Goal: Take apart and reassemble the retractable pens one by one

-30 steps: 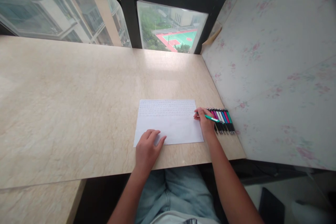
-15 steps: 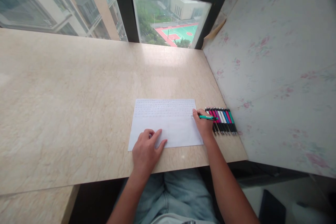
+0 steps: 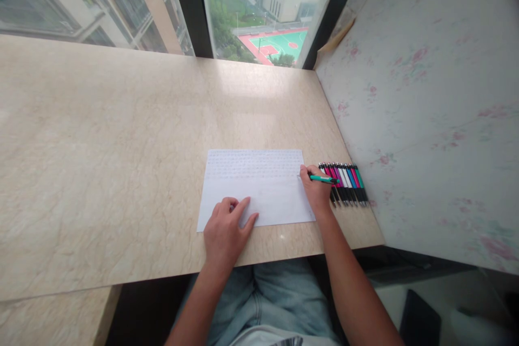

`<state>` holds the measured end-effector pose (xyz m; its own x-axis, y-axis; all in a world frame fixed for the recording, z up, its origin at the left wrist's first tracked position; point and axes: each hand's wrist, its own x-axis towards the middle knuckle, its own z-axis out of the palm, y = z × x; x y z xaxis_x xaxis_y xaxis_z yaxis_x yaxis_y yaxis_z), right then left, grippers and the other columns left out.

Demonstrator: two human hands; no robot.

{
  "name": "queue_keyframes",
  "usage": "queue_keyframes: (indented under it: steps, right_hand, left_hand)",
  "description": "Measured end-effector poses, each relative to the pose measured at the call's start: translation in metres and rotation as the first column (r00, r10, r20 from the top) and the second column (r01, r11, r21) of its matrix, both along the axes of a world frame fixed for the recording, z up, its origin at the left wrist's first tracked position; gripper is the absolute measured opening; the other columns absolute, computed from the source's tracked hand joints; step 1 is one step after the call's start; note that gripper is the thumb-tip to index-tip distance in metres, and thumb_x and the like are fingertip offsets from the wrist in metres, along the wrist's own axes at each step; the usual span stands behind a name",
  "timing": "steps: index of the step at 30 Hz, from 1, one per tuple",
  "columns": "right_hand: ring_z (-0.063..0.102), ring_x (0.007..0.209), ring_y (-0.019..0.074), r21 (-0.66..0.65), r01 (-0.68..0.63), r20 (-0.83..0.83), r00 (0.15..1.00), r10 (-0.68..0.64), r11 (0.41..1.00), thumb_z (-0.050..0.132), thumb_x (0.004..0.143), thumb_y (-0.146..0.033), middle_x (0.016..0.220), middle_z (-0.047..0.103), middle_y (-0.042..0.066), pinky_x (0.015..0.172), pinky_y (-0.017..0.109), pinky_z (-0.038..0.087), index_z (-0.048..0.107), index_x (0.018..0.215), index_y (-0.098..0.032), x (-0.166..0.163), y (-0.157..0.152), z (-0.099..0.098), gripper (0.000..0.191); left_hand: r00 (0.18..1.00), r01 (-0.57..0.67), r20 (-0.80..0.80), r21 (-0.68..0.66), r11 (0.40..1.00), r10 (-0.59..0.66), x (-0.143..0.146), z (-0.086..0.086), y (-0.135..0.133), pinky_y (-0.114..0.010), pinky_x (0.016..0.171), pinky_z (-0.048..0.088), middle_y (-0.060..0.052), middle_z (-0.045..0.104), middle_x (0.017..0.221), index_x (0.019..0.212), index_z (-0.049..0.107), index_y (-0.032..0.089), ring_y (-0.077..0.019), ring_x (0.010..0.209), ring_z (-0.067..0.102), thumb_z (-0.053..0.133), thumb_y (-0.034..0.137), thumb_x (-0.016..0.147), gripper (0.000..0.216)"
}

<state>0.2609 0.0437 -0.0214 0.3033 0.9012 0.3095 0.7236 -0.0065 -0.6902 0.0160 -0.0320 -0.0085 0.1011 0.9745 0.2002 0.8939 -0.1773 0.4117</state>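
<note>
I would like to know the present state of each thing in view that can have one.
White rectangular paper sheet, flat, faint writing rows across its upper part
Slim green pen, held, its tip near the sheet's right edge
Bare right hand, closed around the green pen
Bare left hand, resting on the sheet's lower left
Multicoloured pens with black grips, lying side by side
Pale flowered wallpaper, apparently peeling at one edge

L grip [image 3: 225,228] palm-down, R grip [image 3: 318,193] in pinch

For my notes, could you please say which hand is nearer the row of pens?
Right: the right hand is beside the row of pens; the left hand is farther left, partly on the handwritten sheet.
</note>
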Motion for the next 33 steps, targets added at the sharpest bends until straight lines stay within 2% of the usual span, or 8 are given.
queue_keyframes:
  steps: [11, 20, 33]
  right_hand:
    - [0.036, 0.050, 0.0113, 0.011, 0.008, 0.020, 1.000, -0.008, 1.000, 0.047, 0.091, -0.037, 0.050, 0.040, -0.004, 0.050, 0.025, 0.028, 0.039, 0.054, -0.021, -0.0008, -0.0003, 0.0017, 0.041]
    - [0.039, 0.050, 0.0113, 0.021, 0.029, 0.020, 0.999, -0.030, 0.999, 0.047, 0.090, -0.038, 0.050, 0.044, -0.004, 0.050, 0.025, 0.030, 0.044, 0.055, -0.021, -0.0005, 0.0010, -0.0007, 0.039]
    - [0.038, 0.050, 0.0107, 0.026, 0.024, 0.006, 1.000, -0.024, 0.999, 0.049, 0.090, -0.036, 0.050, 0.042, -0.005, 0.051, 0.024, 0.029, 0.041, 0.055, -0.020, 0.0004, 0.0005, 0.0000, 0.039]
  left_hand:
    - [1.000, -0.004, -0.027, -0.013, 1.000, 0.003, 0.0006, 0.0008, -0.0004, -0.033, 0.068, 0.043, -0.006, 0.062, 0.096, 0.114, 0.066, 0.028, -0.0234, 0.086, 0.057, 0.060, 0.043, 0.085, 0.033]
    - [0.999, -0.007, -0.049, -0.035, 0.999, 0.005, 0.0012, 0.0039, -0.0001, -0.032, 0.069, 0.043, -0.006, 0.061, 0.097, 0.115, 0.066, 0.027, -0.0224, 0.088, 0.057, 0.059, 0.043, 0.086, 0.034]
    - [0.998, -0.015, -0.069, -0.065, 0.998, 0.011, 0.0016, 0.0061, 0.0006, -0.031, 0.070, 0.043, -0.005, 0.061, 0.099, 0.116, 0.066, 0.028, -0.0213, 0.090, 0.057, 0.057, 0.043, 0.087, 0.033]
